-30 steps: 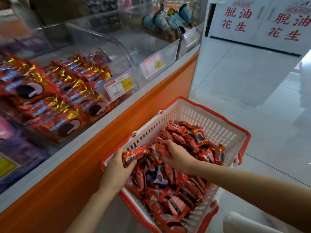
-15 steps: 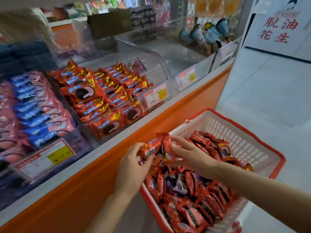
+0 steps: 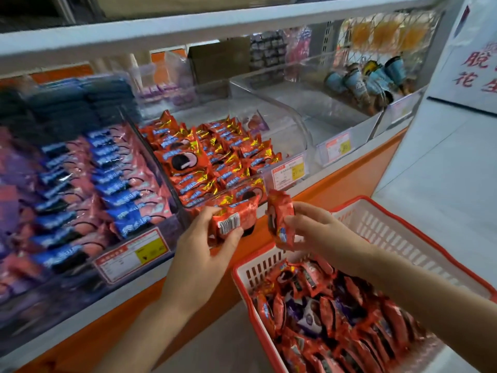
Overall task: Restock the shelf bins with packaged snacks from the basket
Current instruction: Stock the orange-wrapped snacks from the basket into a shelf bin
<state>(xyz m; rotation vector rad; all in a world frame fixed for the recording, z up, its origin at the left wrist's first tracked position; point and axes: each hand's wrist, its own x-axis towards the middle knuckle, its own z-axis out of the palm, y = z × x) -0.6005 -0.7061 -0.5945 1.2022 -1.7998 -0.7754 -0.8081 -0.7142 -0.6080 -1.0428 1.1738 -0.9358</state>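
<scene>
Head view: left hand (image 3: 204,246) pinches a red pack (image 3: 232,220), barcode up, just below the red bin (image 3: 215,162) at 12 o'clock; right hand (image 3: 317,232) grips a second pack (image 3: 279,214) edge-on between thumb and fingers; the basket (image 3: 403,238) at 4 o'clock is heaped, so most restocking seems left; the bin's right part looks bare; labels blurred, basket cut off.

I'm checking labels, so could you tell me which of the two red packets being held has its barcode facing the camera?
The packet in the left hand: that red packet shows a white barcode panel. The right hand holds its packet edge-on, with no barcode visible.
</scene>
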